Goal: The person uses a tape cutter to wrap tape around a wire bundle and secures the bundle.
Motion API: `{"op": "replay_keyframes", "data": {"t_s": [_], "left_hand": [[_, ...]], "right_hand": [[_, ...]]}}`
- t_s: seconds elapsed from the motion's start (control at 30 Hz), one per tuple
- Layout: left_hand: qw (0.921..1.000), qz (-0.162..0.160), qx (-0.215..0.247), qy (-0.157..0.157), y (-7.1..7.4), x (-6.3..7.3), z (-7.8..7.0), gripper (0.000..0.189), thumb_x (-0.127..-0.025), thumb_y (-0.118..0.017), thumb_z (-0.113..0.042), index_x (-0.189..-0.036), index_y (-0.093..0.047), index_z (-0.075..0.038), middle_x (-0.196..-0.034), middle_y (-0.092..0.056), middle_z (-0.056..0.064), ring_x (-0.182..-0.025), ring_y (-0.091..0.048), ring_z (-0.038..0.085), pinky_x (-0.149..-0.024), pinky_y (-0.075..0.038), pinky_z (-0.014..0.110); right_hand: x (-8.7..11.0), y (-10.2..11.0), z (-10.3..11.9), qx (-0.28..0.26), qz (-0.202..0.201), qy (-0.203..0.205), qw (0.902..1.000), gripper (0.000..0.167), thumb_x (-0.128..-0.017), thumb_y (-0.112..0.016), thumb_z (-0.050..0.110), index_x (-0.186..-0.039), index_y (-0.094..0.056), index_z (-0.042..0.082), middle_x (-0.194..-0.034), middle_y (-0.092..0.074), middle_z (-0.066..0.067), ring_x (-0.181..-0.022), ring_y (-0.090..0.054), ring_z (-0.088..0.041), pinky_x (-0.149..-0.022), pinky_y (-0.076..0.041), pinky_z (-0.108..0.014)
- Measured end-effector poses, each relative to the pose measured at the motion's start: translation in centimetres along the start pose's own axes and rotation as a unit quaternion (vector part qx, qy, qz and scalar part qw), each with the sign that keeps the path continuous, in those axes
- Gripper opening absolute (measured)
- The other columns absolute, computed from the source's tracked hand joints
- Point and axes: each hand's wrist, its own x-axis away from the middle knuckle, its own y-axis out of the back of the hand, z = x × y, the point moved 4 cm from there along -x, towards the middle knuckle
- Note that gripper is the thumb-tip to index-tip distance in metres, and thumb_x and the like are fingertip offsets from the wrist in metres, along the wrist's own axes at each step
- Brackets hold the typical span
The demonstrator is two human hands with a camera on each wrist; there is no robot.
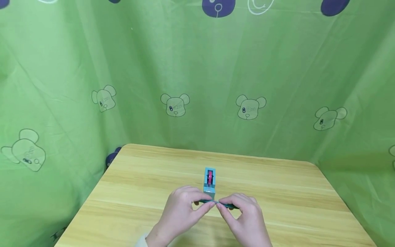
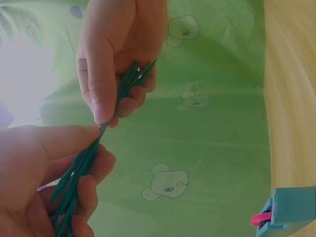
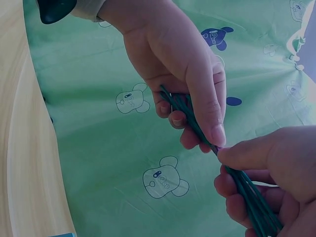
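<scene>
Both hands hold a thin bundle of dark green strands (image 2: 84,163) between them, above the front part of the table. My left hand (image 1: 182,211) pinches it near its middle with the thumb, fingers curled beneath. Close beside it, thumb tip almost meeting thumb tip, my right hand (image 1: 247,219) pinches the other half. At the narrow middle, a darker short band shows between the thumbs in the wrist views, but its kind is unclear. Strand ends fan out inside each palm. Just beyond the hands stands a blue tape dispenser (image 1: 210,190) with a pink tape roll core (image 1: 210,177).
A light wood-grain table (image 1: 148,171) lies under the hands. Green curtain (image 1: 197,68) with printed bear heads surrounds its back and sides. In the right wrist view, a dark rounded object (image 3: 55,10) sits by the left sleeve (image 3: 90,8).
</scene>
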Motion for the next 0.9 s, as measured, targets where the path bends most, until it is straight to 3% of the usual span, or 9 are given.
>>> {"op": "replay_keyframes", "data": {"t_s": [0.5, 0.73, 0.9], "left_hand": [[0.9995, 0.025, 0.010, 0.019, -0.2, 0.2, 0.3, 0.009, -0.090, -0.075, -0.026, -0.087, -0.080, -0.019, -0.081, -0.070, -0.015, -0.074, -0.060, -0.002, -0.063, -0.043, 0.012], [0.9974, 0.048, 0.027, 0.047, -0.4, 0.3, 0.6, 0.013, -0.093, -0.071, -0.026, -0.088, -0.080, -0.019, -0.079, -0.069, -0.014, -0.060, -0.049, -0.012, -0.054, -0.040, 0.008], [0.9990, 0.031, 0.000, 0.033, -0.5, 0.4, 0.8, 0.009, -0.089, -0.075, -0.025, -0.084, -0.080, -0.020, -0.075, -0.068, -0.014, -0.053, -0.040, -0.013, -0.049, -0.035, 0.008]], "right_hand": [[0.2, -0.4, -0.4, -0.015, -0.017, 0.018, 0.9996, 0.030, -0.070, -0.088, 0.004, -0.083, -0.072, 0.025, -0.084, -0.065, 0.025, -0.078, -0.061, -0.001, -0.078, -0.034, -0.029], [0.3, -0.8, -0.5, -0.025, -0.022, 0.022, 0.9992, 0.030, -0.070, -0.088, 0.004, -0.083, -0.072, 0.025, -0.084, -0.065, 0.024, -0.078, -0.061, -0.003, -0.080, -0.033, -0.029], [0.4, -1.0, -0.6, -0.032, -0.021, 0.021, 0.9990, 0.028, -0.070, -0.088, 0.005, -0.082, -0.073, 0.026, -0.083, -0.065, 0.024, -0.078, -0.062, -0.003, -0.082, -0.030, -0.036]]}}
